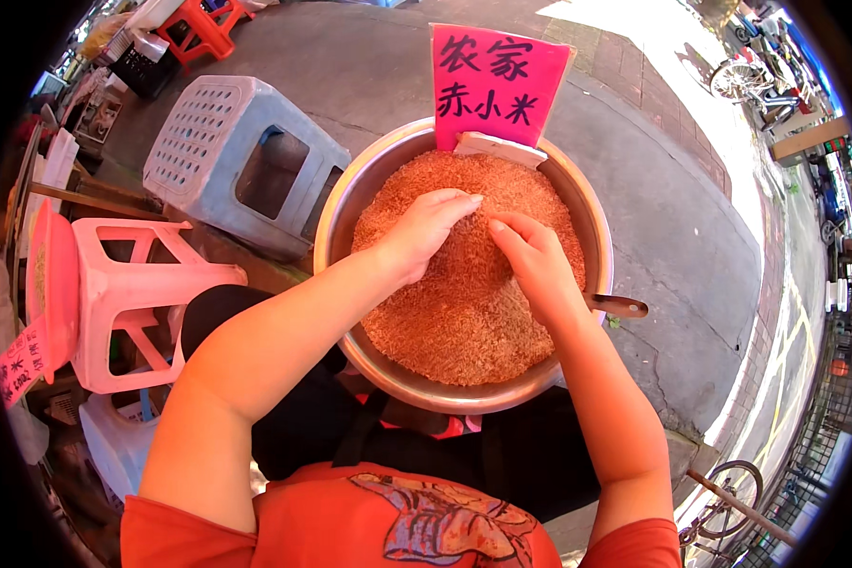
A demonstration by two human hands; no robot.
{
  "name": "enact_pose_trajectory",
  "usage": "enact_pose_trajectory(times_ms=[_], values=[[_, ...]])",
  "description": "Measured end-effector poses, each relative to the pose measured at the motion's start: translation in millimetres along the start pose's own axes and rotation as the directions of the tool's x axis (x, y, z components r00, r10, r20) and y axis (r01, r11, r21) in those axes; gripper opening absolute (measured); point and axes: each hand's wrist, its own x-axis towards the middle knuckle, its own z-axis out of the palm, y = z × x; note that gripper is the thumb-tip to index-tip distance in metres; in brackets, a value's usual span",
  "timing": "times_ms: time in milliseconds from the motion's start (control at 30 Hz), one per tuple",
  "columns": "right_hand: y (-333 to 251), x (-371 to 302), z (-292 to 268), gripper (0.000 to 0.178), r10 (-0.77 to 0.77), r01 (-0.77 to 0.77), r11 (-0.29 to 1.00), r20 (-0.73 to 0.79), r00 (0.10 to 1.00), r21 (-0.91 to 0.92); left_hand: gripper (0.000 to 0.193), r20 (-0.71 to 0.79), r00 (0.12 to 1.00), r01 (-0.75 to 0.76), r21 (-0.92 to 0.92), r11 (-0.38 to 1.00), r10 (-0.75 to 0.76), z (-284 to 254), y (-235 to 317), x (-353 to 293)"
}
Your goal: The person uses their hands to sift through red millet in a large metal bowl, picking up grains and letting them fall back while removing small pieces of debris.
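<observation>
Your L hand & R hand curl fingers in over grain; any held, can't tell. Prob. light, slippery: cup it low.

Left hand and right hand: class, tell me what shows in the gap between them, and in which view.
Reddish grain in the bowl shows between the left hand and the right hand, in the head view.

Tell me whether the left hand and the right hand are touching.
Apart. The head view shows reddish-brown grain in the gap between the left hand and the right hand.
</observation>
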Motion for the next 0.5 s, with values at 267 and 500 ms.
enact_pose_trajectory(times_ms=[267,500], values=[[-31,-54,-6,0.034,-0.374,0.511,0.485,0.36,0.855,-0.71,0.041,0.059,0.997,-0.046,0.061,0.997,0.043,0,21,-33],[15,-86,44,0.014,-0.212,0.677,0.533,0.694,0.688,-0.508,0.058,-0.217,0.972,0.111,0.082,0.99,-0.091,-44,21,-28]])
